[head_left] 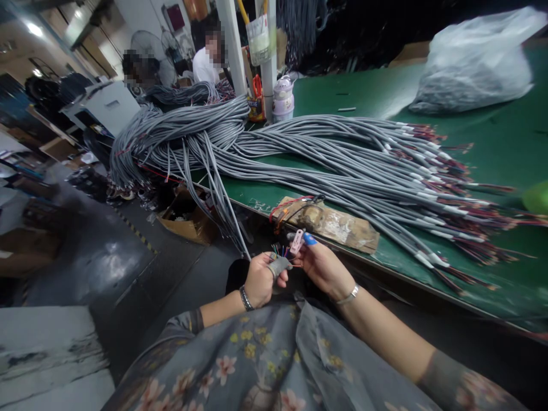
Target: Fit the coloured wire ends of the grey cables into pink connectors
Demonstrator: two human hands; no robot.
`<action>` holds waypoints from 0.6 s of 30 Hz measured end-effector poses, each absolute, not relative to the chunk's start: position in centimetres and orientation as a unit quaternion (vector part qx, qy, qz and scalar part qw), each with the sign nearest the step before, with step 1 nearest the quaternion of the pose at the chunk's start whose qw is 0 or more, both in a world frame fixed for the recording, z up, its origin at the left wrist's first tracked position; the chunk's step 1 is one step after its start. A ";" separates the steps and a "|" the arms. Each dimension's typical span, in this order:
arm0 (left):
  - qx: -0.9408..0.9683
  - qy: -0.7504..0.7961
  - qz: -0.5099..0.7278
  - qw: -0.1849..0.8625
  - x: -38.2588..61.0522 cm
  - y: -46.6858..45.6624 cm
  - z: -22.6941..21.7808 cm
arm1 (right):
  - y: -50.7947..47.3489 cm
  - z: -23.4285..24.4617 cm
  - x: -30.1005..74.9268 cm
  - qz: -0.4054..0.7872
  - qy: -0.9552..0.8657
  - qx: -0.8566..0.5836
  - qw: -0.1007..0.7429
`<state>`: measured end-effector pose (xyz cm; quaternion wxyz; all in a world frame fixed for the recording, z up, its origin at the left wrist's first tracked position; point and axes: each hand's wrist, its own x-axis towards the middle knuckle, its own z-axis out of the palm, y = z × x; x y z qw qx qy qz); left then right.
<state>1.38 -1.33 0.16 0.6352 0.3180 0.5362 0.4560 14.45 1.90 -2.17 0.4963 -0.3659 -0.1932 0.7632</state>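
Note:
My left hand (262,278) is closed around the end of a grey cable (280,264), whose thin coloured wires fan out above my thumb. Close to its right, my right hand (323,265) pinches a small pink tool (296,241), with a blue finger cover on one fingertip. Both hands hover over my lap, just in front of the green table's edge (385,260). A big bundle of grey cables (325,154) with stripped coloured ends lies across the table.
A taped brown cardboard pad (338,225) sits on the table edge near my hands. A white plastic bag (475,63) lies at the back right. An open cardboard box (188,220) stands on the floor. Two people sit at the far back.

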 end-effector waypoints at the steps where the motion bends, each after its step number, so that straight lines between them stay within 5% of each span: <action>1: 0.320 0.534 0.455 0.637 1.4 -1.3 0.1 | 1.9 -2.1 14.4 0.761 -0.197 -0.366 0.498; 10: 0.328 0.531 0.450 0.639 1.5 -1.2 -0.1 | 1.9 -2.4 14.0 0.599 -0.283 -0.472 0.582; 18: 0.325 0.536 0.444 0.641 1.9 -1.3 -0.2 | 2.7 -2.2 13.8 0.738 -0.200 -0.379 0.522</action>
